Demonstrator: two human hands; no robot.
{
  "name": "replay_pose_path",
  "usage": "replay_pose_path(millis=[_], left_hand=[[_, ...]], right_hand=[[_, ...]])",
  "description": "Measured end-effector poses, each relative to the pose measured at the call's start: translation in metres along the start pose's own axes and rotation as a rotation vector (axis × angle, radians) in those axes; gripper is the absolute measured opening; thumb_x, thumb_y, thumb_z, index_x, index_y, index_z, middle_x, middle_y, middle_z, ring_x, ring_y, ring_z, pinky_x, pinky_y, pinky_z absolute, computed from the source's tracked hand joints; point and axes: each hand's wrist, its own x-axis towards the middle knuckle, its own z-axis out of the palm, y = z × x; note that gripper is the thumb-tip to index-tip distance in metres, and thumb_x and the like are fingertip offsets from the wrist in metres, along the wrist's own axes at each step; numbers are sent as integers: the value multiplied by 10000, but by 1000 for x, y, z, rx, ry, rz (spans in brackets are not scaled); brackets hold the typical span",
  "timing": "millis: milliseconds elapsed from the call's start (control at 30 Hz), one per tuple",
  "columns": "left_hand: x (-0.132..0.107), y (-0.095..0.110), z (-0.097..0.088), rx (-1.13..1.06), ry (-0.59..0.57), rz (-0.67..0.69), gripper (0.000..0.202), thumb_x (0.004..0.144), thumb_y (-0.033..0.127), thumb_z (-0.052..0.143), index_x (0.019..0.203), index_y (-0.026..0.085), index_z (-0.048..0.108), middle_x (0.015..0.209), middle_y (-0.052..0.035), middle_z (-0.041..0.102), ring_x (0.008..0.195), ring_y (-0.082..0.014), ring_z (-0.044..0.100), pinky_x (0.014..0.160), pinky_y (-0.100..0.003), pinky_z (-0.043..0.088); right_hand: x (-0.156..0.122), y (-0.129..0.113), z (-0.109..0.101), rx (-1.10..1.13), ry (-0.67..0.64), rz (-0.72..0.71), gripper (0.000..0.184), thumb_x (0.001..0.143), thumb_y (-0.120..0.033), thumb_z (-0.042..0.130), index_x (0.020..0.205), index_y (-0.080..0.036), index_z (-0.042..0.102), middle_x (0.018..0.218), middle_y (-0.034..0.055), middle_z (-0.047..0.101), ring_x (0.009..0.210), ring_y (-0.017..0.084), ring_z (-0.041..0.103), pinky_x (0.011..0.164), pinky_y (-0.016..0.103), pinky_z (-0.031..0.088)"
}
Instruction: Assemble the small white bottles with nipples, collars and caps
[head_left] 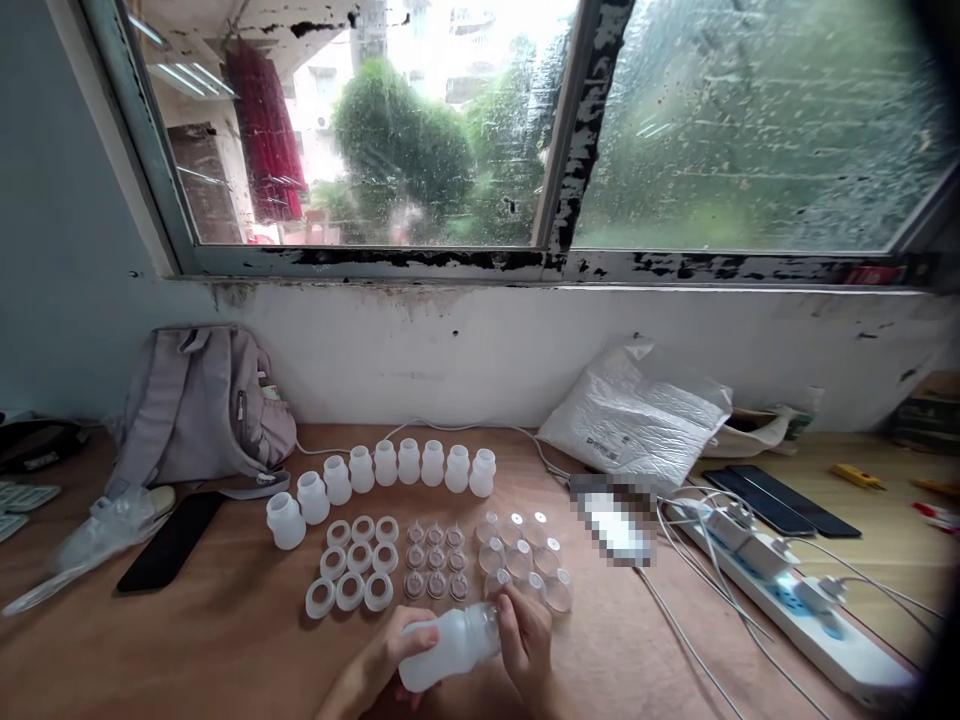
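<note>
A translucent white baby bottle (442,650) lies tilted on its side above the table's near edge, its top pointing right. My left hand (390,645) is wrapped around its base end, thumb on top. At the other end, my right hand (527,635) has its fingers closed on the clear cap (490,625) over the bottle's neck. Just beyond the hands are groups of white screw rings (349,607), clear teats (436,558) and clear dome caps (519,557). Behind them, several open white bottles (409,465) stand upright in a curved row.
A blurred-out phone with a cable and a white power strip (840,640) with plugs and wires lie to the right. Dark phones (780,500) and a silvery bag (637,415) are behind. At left are a grey backpack (199,400), a black phone (169,545) and a plastic bag (105,530).
</note>
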Motion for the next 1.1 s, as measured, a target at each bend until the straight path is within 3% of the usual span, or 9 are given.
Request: replay_pose_path(millis=[100,267,400,533,600,667,900,1000,1100], left_hand=[[-3,-1,-2,-29,-38,-39,426,744,479,441,758,78,586,524,-20,555,309,-41,387,284,-160,191],[-8,-3,-6,-90,-43,-31,421,721,482,468,796,81,575,595,-44,581,344,-50,427,300,-161,222],[-6,0,-4,-124,37,-8,457,679,523,521,841,97,541,631,-33,566,366,-55,440,319,-165,255],[-6,3,-1,-170,151,32,461,682,552,513,837,118,515,644,-19,540,391,-57,434,340,-171,242],[-7,2,-1,-186,185,53,432,693,537,518,829,127,509,654,-15,531,422,-65,445,362,-176,250],[-8,1,-2,-194,221,61,413,704,526,520,833,133,507,655,-9,522,454,-74,456,386,-182,267],[-4,-1,-4,-190,321,70,479,705,541,519,949,129,503,678,-18,540,463,-86,464,408,-195,287],[-4,-2,-4,-169,296,74,466,708,537,521,921,122,526,638,-7,525,458,-86,460,413,-196,296],[-6,-4,-4,-180,324,78,463,708,530,526,935,127,526,646,-6,525,471,-88,471,424,-197,307]], right_hand=[[-1,8,-6,23,29,58,300,812,-321,375,599,-184,536,485,1,500,435,140,477,450,251,349],[17,23,-26,-11,486,426,315,815,-398,346,723,-169,542,604,12,523,503,142,474,472,248,367],[37,26,-42,-5,657,498,357,805,-412,406,1065,-170,438,798,29,526,571,141,495,564,275,412],[45,39,-55,-355,595,384,412,761,-430,459,1067,-154,465,969,117,514,816,243,498,732,389,397],[46,53,-64,-519,526,317,378,764,-425,415,992,-140,516,958,136,530,900,282,473,828,450,337],[45,70,-73,-577,458,360,372,745,-423,392,925,-134,542,900,140,551,881,288,485,842,464,328],[41,102,-84,-396,293,702,571,592,-489,498,1040,-136,471,880,124,562,814,287,522,703,408,410],[44,96,-81,-307,309,697,532,546,-501,550,976,-192,505,849,114,576,820,306,531,683,418,397],[46,82,-79,-273,433,552,337,544,-478,579,840,-320,547,813,104,593,873,341,511,666,453,352]])
